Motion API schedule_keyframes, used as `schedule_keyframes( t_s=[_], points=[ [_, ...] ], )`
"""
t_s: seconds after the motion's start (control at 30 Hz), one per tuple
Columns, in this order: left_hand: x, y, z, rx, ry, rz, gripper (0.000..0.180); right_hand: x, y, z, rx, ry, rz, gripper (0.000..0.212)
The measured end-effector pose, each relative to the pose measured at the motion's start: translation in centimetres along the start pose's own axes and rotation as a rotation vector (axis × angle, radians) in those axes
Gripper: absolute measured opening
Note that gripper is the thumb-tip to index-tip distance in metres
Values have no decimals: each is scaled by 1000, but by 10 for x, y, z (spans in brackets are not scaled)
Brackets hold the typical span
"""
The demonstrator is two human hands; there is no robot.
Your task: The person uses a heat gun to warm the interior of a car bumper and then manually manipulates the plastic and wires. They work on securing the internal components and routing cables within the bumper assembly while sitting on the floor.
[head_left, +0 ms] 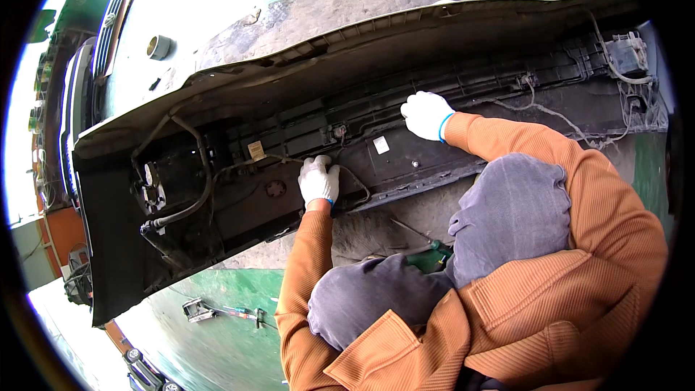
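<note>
A long dark car bumper cover [289, 119] lies on the floor in front of me, its hollow inner side facing up. My left hand [319, 179], in a white knit glove, is closed at the wiring harness [355, 174], which shows on both sides of the fingers. Farther right and higher, my gloved right hand [427, 116] rests with curled fingers against the ribbed inner side; whatever is in its fingertips is hidden. Between the hands are a small connector [338, 132] and a white label [381, 145]. A tan tag [256, 150] is on the cover, left of my left hand.
A screwdriver with a green handle [437, 247] lies near my knees. Loose wires [539, 106] and a plastic-wrapped part [627, 56] are at the cover's right end. Bent hoses [195, 206] are at its left. More tools [232, 311] lie on the green floor. A round can [158, 47] stands beyond the cover.
</note>
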State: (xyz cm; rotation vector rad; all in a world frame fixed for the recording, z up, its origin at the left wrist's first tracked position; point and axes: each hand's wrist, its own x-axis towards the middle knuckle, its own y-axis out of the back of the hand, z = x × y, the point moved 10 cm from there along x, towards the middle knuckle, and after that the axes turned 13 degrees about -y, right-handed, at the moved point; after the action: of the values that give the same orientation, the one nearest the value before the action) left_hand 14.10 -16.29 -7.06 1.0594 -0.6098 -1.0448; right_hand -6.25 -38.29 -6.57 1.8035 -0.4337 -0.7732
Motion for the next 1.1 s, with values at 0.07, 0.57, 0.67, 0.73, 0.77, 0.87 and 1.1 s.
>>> schedule_keyframes(
  t_s=[0.07, 0.57, 0.67, 0.73, 0.77, 0.87, 1.1],
  points=[
    [2, 7, -7, -58, -22, 139, 19, -1, 2, -2, -10, 15, 19, 24],
    [17, 13, -19, -386, 54, 190, 19, -1, -3, 0, 2, 7, 59, 24],
    [19, 8, -26, -454, 132, 175, 19, 0, -2, -2, 8, 6, 58, 23],
    [19, 7, -31, -490, 153, 185, 19, 0, -1, -4, 9, 9, 57, 23],
    [19, 5, -35, -496, 142, 201, 20, 0, -1, -4, 9, 12, 57, 23],
    [24, 15, -27, -401, 109, 232, 16, 0, -1, -4, -3, 8, 48, 22],
    [29, 21, -23, -345, 297, 195, 19, 1, -2, -5, -22, 38, 31, 21]
  ],
)
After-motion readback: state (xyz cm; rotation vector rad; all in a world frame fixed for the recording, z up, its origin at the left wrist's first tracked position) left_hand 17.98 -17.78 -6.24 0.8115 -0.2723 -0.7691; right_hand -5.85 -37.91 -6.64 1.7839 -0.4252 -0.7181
